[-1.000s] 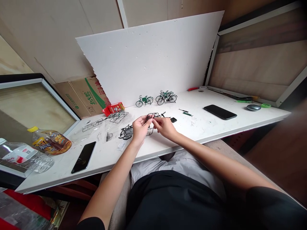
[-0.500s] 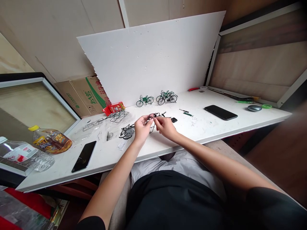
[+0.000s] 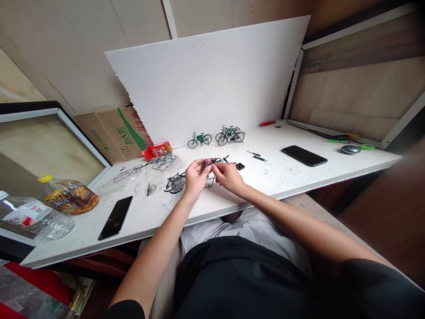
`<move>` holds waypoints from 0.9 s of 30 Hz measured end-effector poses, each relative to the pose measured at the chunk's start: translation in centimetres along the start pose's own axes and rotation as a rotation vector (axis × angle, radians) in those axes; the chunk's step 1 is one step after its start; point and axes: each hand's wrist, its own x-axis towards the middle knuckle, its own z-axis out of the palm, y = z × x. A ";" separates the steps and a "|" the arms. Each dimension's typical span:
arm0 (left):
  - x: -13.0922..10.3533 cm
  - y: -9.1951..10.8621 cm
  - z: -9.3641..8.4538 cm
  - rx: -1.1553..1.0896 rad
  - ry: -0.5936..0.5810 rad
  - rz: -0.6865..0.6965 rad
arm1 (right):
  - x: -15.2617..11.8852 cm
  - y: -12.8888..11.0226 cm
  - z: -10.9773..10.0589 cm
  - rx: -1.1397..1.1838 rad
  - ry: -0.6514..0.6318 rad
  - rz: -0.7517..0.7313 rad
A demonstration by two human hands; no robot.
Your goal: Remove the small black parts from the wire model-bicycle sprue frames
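Between my hands is a thin black plastic parts frame [image 3: 210,180], held just above the white table. My left hand [image 3: 196,178] pinches its left side, and my right hand [image 3: 227,176] grips it from the right, the fingertips of both nearly touching. Small details at the fingertips are hidden. Black bicycle wheels and parts [image 3: 175,182] lie left of my left hand. A small black piece [image 3: 240,166] rests beyond my right hand. Assembled miniature bicycles stand behind, a green one [image 3: 199,140] and a black one [image 3: 231,136] with another green one behind it.
A phone [image 3: 116,218] and bottles [image 3: 71,195] are at the left; another phone [image 3: 304,155] and a mouse [image 3: 350,149] at the right. More black frames [image 3: 162,161] lie by a red packet [image 3: 156,150]. A white board [image 3: 206,84] stands behind.
The black frame between my fingers has turned, so more of its outline shows below and above my fingertips. Both hands stay nearly in place; the view has shifted slightly.
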 end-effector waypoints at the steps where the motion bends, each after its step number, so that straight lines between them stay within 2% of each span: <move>1: 0.0 0.0 0.0 0.001 -0.002 0.000 | 0.0 0.0 0.0 -0.018 -0.003 0.006; 13: 0.1 -0.4 -0.2 0.054 -0.048 0.021 | 0.0 0.4 0.1 -0.186 -0.013 0.023; 22: 0.0 -0.5 0.0 0.096 -0.068 0.056 | 0.0 0.6 0.2 -0.148 -0.067 0.014; 27: 0.1 -0.4 0.0 0.062 -0.054 0.050 | 0.0 0.6 0.4 -0.155 -0.044 0.011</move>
